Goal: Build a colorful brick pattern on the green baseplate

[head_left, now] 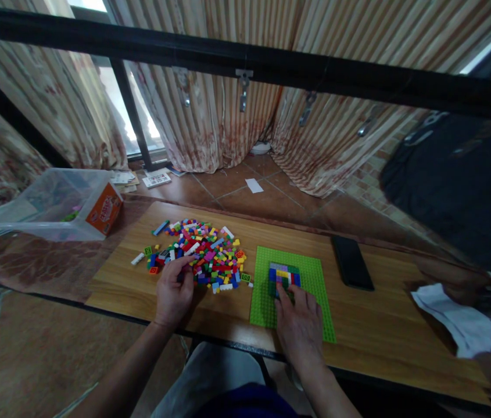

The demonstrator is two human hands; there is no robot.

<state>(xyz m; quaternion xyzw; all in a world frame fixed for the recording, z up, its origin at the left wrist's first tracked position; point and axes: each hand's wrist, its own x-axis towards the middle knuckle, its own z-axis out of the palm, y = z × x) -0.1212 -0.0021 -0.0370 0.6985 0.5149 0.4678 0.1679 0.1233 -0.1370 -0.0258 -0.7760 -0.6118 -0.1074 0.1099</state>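
Stretching below the left hand (174, 293) and the right hand (301, 325), a wooden table (380, 325) is the largest thing near them. Beyond the left hand, farther to its left, stands a clear plastic box (64, 231); its orange label (104, 208) bears pale writing, too blurred for reading. Under the right hand lies a green baseplate (315, 284), partly covered by this hand. At the left fingertips spreads a pile of mixed toy bricks (210, 249). The left thumb and fingers are curled close together; whether they pinch a brick, I cannot tell. To the right of the right hand rests a black phone (352, 262), its screen dark. Beyond the left hand, off the table, a white booklet (157, 177) shows dark characters, too small to read. Under the right index fingertip, which touches it, sits a small brick build (282, 274) on the baseplate; the fingers hide its near part, so I cannot tell if they clamp any piece.
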